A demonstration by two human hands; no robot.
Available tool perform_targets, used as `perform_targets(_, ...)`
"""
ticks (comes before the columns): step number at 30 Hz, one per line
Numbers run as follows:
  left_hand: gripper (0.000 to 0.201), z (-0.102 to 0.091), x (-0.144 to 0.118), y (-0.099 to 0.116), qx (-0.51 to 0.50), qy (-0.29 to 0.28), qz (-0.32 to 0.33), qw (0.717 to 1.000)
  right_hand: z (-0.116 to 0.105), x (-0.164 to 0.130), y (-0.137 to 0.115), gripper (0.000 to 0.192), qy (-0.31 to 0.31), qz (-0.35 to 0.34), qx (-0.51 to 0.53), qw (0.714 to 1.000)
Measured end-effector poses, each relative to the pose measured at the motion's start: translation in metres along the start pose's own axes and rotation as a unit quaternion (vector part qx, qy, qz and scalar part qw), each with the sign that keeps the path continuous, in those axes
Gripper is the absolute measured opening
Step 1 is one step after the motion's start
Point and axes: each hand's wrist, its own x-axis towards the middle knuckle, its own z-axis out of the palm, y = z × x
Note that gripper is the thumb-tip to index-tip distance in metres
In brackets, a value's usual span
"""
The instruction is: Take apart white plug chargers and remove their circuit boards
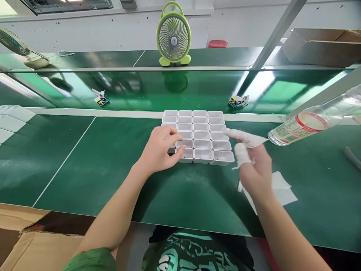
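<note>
Small white plastic boxes [203, 155] stand in rows, tight together, on the green table. My left hand [162, 148] is over the left front corner of this block. Its thumb and index finger are apart, with their tips close to a box; I see nothing held between them. My right hand [255, 165] hovers near the block's right side. White wrapping [245, 138] covers its index finger and thumb, which are spread apart; the other fingers are mostly hidden. White paper sheets [279, 190] lie under and beside the right hand.
A clear labelled bottle [301, 126] appears tilted at right. Two small circuit boards [100, 98] sit behind the table's white rail. A green fan [174, 37] and an open carton [321, 49] stand on the shelf. White pieces [12, 118] lie far left; cardboard [42, 252] is below.
</note>
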Motion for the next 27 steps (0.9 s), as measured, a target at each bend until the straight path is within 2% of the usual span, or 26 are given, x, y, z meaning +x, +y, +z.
perform_targets(3,0.01,0.001,0.0,-0.003,-0.003,-0.034,0.021,0.999,-0.002,0.008,0.006,0.022,0.109,0.068,0.127,0.984)
perform_targets(6,0.011,0.004,-0.001,-0.003,0.014,-0.057,0.054,0.997,-0.003,0.011,0.016,0.025,0.142,0.103,0.157,0.972)
perform_targets(8,0.01,0.005,-0.002,-0.003,0.033,-0.056,0.061,0.996,-0.005,0.01,0.02,0.032,0.104,0.121,0.09,0.983)
perform_targets(10,0.01,0.005,-0.002,-0.005,0.047,-0.051,0.061,0.996,-0.009,0.007,0.022,0.042,0.044,0.134,-0.035,0.989)
perform_targets(12,0.01,0.004,-0.002,-0.007,0.052,-0.051,0.06,0.996,-0.012,0.006,0.02,0.05,-0.008,0.136,-0.161,0.977)
perform_targets(14,0.011,0.002,-0.001,-0.007,0.044,-0.061,0.068,0.995,-0.016,0.007,0.018,0.057,-0.04,0.129,-0.243,0.961)
perform_targets(21,0.015,0.003,-0.003,0.001,-0.006,-0.119,0.107,0.987,-0.018,0.011,0.008,0.064,-0.148,0.159,-0.286,0.933)
perform_targets(27,0.014,0.012,-0.003,0.006,0.003,-0.146,0.123,0.982,-0.016,0.009,0.006,0.063,-0.154,0.147,-0.295,0.932)
